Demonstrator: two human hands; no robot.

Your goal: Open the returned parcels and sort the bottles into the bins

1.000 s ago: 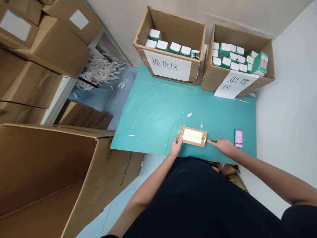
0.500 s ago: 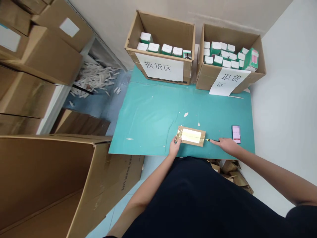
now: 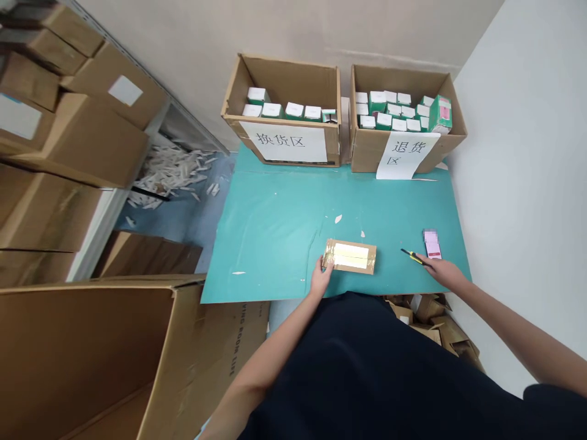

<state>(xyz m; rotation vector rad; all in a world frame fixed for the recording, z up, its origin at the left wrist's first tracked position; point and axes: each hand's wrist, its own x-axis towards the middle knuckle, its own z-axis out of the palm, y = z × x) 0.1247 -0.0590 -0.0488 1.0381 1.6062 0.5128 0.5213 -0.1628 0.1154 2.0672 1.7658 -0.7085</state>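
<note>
The parcel (image 3: 349, 255) lies flat on the table (image 3: 275, 214), close to the edge by the person's body. A white label (image 3: 358, 251) covers much of its top, with a thin dark line running lengthwise across it, and shiny tape shows at both ends.

The left hand (image 3: 321, 278) is at the parcel's left end. Its thumb lies over the top at the near corner and its forefinger along the end, the two closed on the corner between them; how the other fingers lie I cannot tell.

The right hand (image 3: 443, 272) is well apart from the parcel, to its right. Its fingers are clamped on the rear of a yellow and black knife (image 3: 415, 256), whose dark tip points left, clear of the parcel. How each finger wraps the handle is too small to tell. A phone (image 3: 431, 241) lies just beyond this hand, screen up; whether they touch I cannot tell.

At the far side of the table stand a left carton (image 3: 298, 82) and a right carton (image 3: 364, 156), both holding green and white boxes (image 3: 384, 121), each with a paper sign in front.
</note>
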